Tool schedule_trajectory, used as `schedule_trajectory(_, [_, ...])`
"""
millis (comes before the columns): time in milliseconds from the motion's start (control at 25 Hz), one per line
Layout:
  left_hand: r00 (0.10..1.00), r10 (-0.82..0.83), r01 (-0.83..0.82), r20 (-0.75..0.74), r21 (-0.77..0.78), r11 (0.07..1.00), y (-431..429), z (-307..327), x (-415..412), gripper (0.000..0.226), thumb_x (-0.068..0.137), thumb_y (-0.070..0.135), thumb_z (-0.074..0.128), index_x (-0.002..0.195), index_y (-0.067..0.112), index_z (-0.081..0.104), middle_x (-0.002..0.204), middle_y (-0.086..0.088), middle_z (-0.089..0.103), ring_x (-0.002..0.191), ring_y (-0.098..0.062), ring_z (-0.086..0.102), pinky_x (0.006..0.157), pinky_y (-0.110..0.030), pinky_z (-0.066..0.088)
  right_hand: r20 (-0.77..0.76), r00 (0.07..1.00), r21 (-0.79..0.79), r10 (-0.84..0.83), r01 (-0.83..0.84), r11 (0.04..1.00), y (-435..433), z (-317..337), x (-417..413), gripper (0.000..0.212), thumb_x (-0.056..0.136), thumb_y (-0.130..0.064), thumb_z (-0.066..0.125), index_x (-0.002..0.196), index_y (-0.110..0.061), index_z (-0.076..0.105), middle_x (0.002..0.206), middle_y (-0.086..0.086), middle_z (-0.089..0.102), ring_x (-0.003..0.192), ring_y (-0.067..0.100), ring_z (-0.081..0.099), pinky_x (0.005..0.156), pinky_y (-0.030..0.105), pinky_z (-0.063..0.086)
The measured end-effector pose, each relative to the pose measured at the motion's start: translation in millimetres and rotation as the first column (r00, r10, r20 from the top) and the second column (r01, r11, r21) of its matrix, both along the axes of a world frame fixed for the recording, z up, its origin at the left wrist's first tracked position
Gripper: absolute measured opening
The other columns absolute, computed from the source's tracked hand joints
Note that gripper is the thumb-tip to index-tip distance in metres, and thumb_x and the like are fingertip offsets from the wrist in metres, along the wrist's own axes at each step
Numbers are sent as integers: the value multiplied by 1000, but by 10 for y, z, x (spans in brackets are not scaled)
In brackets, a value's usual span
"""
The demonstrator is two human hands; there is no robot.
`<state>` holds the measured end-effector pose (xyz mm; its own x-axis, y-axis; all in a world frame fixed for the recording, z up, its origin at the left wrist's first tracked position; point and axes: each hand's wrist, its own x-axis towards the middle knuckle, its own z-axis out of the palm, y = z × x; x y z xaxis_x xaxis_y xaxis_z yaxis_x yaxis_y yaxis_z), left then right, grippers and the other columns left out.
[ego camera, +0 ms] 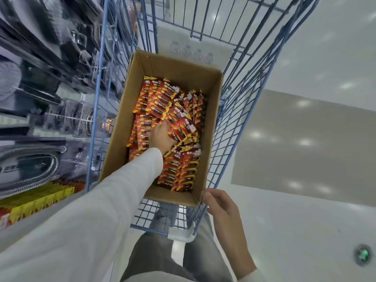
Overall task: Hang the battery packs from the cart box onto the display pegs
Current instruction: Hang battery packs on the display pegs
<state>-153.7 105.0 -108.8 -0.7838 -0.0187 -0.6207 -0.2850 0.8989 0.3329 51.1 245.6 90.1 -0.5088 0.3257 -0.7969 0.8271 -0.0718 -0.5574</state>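
A brown cardboard box stands in a blue wire cart and is full of red and orange battery packs, lying loose and in rows. My left hand reaches down into the middle of the box. Its fingers dig in among the packs and curl round a tilted bundle, with the fingertips hidden. My right hand is at the box's near right corner, with its fingers curled against the cardboard edge and the cart's rim.
Store shelving with dark hanging goods runs along the left, blurred. Yellow and red packs hang on display at lower left. Glossy pale floor lies to the right. My legs stand right behind the cart.
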Motion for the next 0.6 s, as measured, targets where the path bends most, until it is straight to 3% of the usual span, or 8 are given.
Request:
schedule_trajectory(120, [979,186,-198,86,163,966,-131,108,32,46,84,12,84,126,9,65,130,-11,64,123,-32,60,105,-44,52,10,1000,-3,20,-20,1000,-8,25,-136,12,100,-32,62,104,-29,73,99,-17,73,97,-3,66,88,23,54])
schedule_trajectory(200, [911,371,-407,180,259,876,-303,306,138,33,88,9,79,119,11,66,125,-9,69,114,-29,66,99,-43,56,8,1000,-33,28,-28,999,-36,50,-306,11,100,-32,62,104,-31,73,99,-17,72,96,-4,65,84,20,53])
schedule_trajectory(280, [765,564,-643,310,344,684,-503,617,297,26,91,9,76,113,19,66,118,-7,73,97,-23,73,79,-39,63,24,998,-83,55,-53,995,-111,-26,-532,12,99,-34,64,106,-30,72,103,-15,72,99,0,66,87,23,54])
schedule_trajectory(360, [622,678,-779,392,396,486,-714,946,472,28,92,9,75,116,20,66,108,-5,76,85,-19,76,58,-31,61,56,997,-142,56,-48,989,-230,-274,-832,18,97,-36,65,111,-26,70,109,-8,71,104,9,67,95,34,56])
schedule_trajectory(520, [501,746,-834,438,476,281,-1088,1355,906,36,89,6,77,122,17,69,105,-3,80,93,-25,79,66,-34,63,159,987,-153,-6,30,988,-551,-935,-1569,41,97,-35,64,132,-16,57,126,5,66,115,24,63,108,45,49])
schedule_trajectory(600, [495,741,-827,454,506,243,-1223,1472,1117,39,89,8,77,125,18,68,111,-5,80,99,-27,78,77,-41,63,187,961,-91,204,-190,978,-661,-1266,-1882,44,98,-25,63,139,-12,55,134,11,62,122,30,59,112,43,44])
